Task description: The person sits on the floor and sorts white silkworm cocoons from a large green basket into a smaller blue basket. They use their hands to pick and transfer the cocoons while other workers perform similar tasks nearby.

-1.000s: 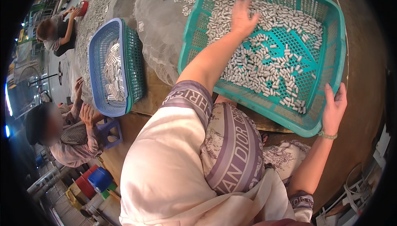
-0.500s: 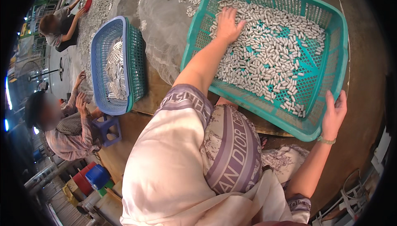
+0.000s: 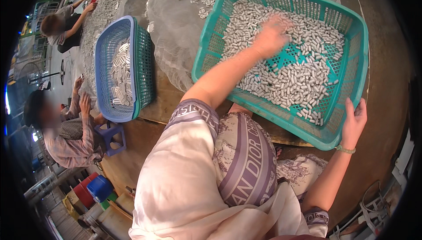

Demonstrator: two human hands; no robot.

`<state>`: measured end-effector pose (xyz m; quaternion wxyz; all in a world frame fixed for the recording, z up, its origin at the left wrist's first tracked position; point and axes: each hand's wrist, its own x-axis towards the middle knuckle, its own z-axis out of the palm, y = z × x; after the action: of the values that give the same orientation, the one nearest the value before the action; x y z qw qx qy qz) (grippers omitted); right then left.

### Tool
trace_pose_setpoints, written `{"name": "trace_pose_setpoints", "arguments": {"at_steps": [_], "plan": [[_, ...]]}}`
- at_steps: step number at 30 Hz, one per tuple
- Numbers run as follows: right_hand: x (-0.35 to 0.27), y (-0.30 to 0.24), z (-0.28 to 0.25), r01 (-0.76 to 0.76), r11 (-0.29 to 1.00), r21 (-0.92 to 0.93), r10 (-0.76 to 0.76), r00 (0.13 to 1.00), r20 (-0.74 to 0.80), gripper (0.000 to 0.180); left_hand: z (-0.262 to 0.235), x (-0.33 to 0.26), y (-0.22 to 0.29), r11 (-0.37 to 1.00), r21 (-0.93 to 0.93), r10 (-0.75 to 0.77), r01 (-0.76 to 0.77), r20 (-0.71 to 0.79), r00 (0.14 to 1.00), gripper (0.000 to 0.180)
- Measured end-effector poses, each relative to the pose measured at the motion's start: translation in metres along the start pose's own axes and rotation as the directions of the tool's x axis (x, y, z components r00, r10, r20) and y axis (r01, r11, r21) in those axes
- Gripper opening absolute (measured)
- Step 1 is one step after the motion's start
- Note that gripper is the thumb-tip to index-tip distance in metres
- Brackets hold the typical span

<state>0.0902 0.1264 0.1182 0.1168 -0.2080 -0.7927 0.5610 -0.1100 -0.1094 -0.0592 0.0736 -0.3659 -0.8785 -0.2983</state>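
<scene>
1. At 2 o'clock, a big green basket (image 3: 358, 55) is seen, with lots of small grey pieces (image 3: 285, 86) spread inside it.
2. Over those pieces, near the basket's 12 o'clock side, the left hand (image 3: 272, 34) is held. It is blurred, with its fingers pointed toward 1 o'clock. Whether any pieces are held in it cannot be told.
3. At the basket's 4 o'clock corner, the rim is grasped by the right hand (image 3: 355, 125), just as it was half a second ago.
4. By contrast, the left hand has been moved from the basket's 10 o'clock corner toward the middle.
5. Just at that hand's 5 o'clock, a bare patch (image 3: 283, 58) of basket floor can now be seen. More pieces are bunched toward the basket's 5 o'clock side.
6. From this, it seems that the pieces are being pushed around, not lifted out. They are not spread evenly yet.
7. At 10 o'clock, a blue basket (image 3: 103, 64) is stacked with a second green basket (image 3: 145, 60), and long pale strips (image 3: 121, 73) are kept inside.
8. Toward 12 o'clock, more grey pieces are scattered on a pale net (image 3: 169, 33).
</scene>
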Motion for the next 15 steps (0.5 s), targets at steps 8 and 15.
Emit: {"name": "trace_pose_setpoints", "arguments": {"at_steps": [8,15], "plan": [[0.002,0.012,-0.003,-0.008,1.000,-0.001,0.008,1.000,0.006,0.013,-0.037,-0.070,0.003,0.790,0.414,-0.530,0.452,0.090,0.843,0.057],[0.004,0.014,-0.002,-0.005,1.000,0.007,0.005,1.000,0.008,0.013,-0.041,-0.056,0.083,0.832,0.033,-0.496,0.554,0.494,0.714,0.052]]}}
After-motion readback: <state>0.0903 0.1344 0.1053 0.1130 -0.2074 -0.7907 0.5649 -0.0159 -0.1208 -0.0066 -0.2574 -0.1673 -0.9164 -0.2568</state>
